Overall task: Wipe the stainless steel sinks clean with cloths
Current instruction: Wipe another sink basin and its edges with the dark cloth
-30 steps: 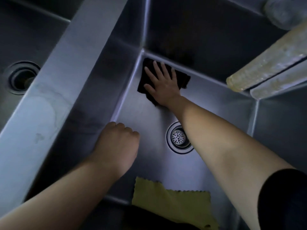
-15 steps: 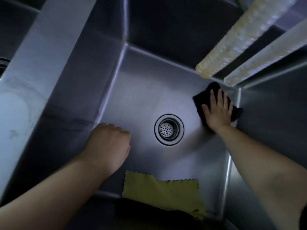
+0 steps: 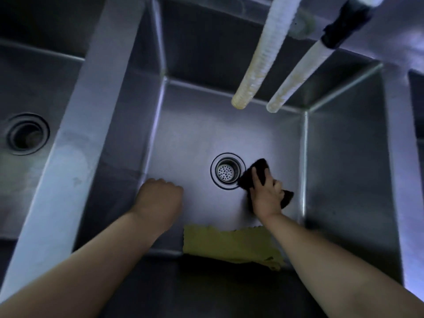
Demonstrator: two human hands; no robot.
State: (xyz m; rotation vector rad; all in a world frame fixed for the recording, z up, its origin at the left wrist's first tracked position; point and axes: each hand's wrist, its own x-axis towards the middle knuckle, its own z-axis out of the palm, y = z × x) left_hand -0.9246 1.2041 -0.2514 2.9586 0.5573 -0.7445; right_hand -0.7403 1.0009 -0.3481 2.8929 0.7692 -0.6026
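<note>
I look down into the middle stainless steel sink (image 3: 197,134). My right hand (image 3: 266,196) grips a dark cloth (image 3: 254,173) and presses it on the sink floor just right of the round drain strainer (image 3: 226,171). My left hand (image 3: 160,198) is a closed fist resting knuckles-down on the floor at the sink's near left, holding nothing that I can see. A yellow cloth (image 3: 229,244) lies flat on the floor against the near wall, between my forearms.
Two pale corrugated hoses (image 3: 263,53) (image 3: 296,74) hang over the back of the sink. A broad steel divider (image 3: 75,138) separates it from the left sink, whose open drain (image 3: 27,134) shows. Another basin's edge lies at far right.
My right hand swept the dark cloth from the far left corner to the far right corner, then back to beside the drain. The fingers now curl round the cloth. The left fist stayed put.
</note>
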